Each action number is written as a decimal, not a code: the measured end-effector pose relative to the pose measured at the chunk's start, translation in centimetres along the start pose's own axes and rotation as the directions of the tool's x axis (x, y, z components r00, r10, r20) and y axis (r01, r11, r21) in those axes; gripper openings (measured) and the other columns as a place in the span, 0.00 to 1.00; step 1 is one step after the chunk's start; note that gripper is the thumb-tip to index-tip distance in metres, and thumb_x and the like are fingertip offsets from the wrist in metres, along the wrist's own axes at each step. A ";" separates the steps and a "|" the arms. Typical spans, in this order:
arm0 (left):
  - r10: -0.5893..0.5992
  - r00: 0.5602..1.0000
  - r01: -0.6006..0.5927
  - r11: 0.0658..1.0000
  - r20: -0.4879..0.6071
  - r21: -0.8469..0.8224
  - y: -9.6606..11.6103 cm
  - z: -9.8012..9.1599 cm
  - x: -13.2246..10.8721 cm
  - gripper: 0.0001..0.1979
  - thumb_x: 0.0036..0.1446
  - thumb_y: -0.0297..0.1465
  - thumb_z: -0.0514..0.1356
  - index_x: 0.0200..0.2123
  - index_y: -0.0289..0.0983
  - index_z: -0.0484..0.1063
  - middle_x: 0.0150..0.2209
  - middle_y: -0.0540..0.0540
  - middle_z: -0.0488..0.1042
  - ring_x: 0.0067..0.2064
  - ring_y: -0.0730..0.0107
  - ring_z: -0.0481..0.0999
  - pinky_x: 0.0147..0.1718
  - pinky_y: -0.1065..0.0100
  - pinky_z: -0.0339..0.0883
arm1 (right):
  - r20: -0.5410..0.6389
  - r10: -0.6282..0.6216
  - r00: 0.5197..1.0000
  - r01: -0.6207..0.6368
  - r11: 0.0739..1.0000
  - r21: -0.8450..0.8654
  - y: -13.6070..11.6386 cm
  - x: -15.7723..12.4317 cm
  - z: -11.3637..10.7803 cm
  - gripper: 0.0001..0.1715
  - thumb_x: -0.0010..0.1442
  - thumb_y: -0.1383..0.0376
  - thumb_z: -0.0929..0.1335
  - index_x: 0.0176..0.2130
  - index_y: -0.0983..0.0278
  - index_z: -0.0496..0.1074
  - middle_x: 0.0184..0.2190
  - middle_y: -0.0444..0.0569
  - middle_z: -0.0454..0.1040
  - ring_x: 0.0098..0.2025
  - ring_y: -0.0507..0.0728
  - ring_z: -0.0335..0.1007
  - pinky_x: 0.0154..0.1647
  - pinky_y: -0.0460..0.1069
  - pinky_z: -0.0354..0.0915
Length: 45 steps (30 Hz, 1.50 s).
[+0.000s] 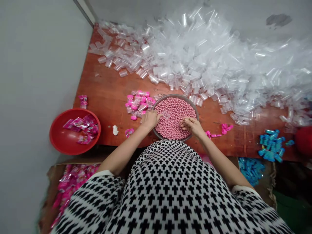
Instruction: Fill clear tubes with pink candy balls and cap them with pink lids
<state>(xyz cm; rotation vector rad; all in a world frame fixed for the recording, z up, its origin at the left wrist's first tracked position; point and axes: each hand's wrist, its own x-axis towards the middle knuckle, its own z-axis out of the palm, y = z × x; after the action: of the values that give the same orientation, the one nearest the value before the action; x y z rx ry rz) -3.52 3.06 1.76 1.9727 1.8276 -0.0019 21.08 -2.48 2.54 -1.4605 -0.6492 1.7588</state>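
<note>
A round dark-rimmed bowl (pixel 197 112) full of small pink balls (pixel 174 110) stands right in front of me. Over its left side my left hand (pixel 150 119) grips a small clear plastic tube (pixel 166 114) between thumb and fingers. At the right side of the bowl, my right hand (pixel 191 125) is closed, fingertips together just above the balls; what they hold, if anything, is too small to name. Beside the left hand lies a pile of filled tubes with pink caps (pixel 140 102). Several loose pink caps (pixel 226 128) lie to the right of the bowl.
A big heap of clear empty tubes (pixel 207 55) covers the table's back. A red bowl (pixel 56 136) with pink packets (pixel 84 125) sits at the left edge. Blue-capped tubes (pixel 271 145) lie at the right. Below the table are pink packets (pixel 70 185) and blue pieces (pixel 251 169).
</note>
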 end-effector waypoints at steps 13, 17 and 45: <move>0.228 0.966 -0.248 0.949 -0.118 -0.196 4.5 3.8 3.0 0.12 0.58 0.39 0.55 0.37 0.35 0.66 0.34 0.45 0.74 0.36 0.65 0.74 0.37 0.68 0.63 | -0.311 -0.138 0.940 0.090 0.983 -0.162 4.7 -4.8 -9.0 0.20 0.51 0.52 0.69 0.39 0.63 0.71 0.35 0.47 0.77 0.31 0.51 0.74 0.31 0.47 0.69; 0.324 0.945 -0.326 0.945 -0.043 -0.041 4.2 1.8 3.0 0.13 0.60 0.39 0.53 0.43 0.36 0.65 0.40 0.44 0.74 0.39 0.63 0.75 0.37 0.68 0.64 | -0.472 -0.268 0.840 -0.163 0.705 -0.690 5.3 -5.7 -15.4 0.14 0.58 0.59 0.63 0.41 0.64 0.72 0.39 0.51 0.77 0.39 0.55 0.74 0.40 0.50 0.68; 0.363 0.930 -0.202 0.398 -0.049 -0.895 7.3 7.4 1.4 0.15 0.53 0.38 0.61 0.40 0.34 0.71 0.42 0.43 0.75 0.45 0.67 0.74 0.49 0.63 0.67 | -0.272 -0.353 0.895 0.242 0.898 -0.368 2.8 -3.0 -12.8 0.29 0.49 0.54 0.71 0.49 0.62 0.70 0.31 0.42 0.73 0.30 0.52 0.70 0.35 0.50 0.70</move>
<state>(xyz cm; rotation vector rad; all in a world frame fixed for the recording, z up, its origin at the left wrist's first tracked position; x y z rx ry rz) 5.73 1.80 -2.99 1.3634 0.9534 0.7565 33.12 -7.51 -0.66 -1.7212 -0.9595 1.1646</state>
